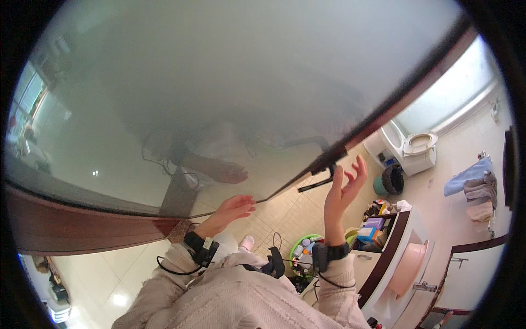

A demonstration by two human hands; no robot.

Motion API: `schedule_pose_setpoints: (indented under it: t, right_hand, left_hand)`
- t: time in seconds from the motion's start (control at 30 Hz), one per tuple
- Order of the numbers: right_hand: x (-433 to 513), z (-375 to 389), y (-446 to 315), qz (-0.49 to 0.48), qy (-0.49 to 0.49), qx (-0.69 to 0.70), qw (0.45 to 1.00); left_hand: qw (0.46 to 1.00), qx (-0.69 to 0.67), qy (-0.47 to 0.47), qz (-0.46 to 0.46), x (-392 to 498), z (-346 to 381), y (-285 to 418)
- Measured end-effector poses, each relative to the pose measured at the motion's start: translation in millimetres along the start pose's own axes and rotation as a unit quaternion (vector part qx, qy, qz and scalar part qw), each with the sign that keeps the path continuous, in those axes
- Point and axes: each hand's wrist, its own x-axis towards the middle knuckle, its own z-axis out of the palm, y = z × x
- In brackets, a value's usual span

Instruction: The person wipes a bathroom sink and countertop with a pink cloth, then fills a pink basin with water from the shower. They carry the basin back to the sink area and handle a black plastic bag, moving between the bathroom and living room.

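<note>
A large frosted glass panel (230,82) with a dark frame fills the upper view, close in front of me. My left hand (230,211) is at its lower edge, fingers around or against the edge; whether it grips cannot be told. My right hand (347,183) is raised beside a black door handle (316,184), fingers apart and slightly curled, with nothing seen in it. Whether the thumb touches the handle is unclear. Both wrists wear black straps with cabled devices.
At right stand a toilet (419,152), a bin (392,180), hanging towels (468,177) and a vanity with a pink basin (411,267). A green tub of bottles (294,251) sits on the tiled floor (287,218). A reddish-brown frame (82,230) runs along the left.
</note>
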Motion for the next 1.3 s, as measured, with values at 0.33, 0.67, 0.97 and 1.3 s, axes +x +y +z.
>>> schedule_pose_setpoints:
  t: [0.33, 0.67, 0.97, 1.3]
  right_hand:
    - [67.2, 58.2, 88.5, 0.153, -0.349, 0.188, 0.905]
    - [133.3, 100.7, 123.4, 0.043, -0.534, 0.308, 0.787]
    - [155.5, 145.7, 179.9, 0.109, -0.645, 0.481, 0.584]
    - [183.2, 198.0, 303.6, 0.180, -0.785, 0.267, 0.530]
  left_hand:
    - [0.995, 0.092, 0.001, -0.039, 109.2, 33.1, 18.9]
    - [0.993, 0.005, 0.109, -0.037, 172.6, 55.1, 33.0]
    - [0.954, -0.072, 0.282, -0.064, 228.8, 77.0, 9.5]
    - [0.922, -0.149, 0.356, 0.034, 323.5, 130.6, 25.5]
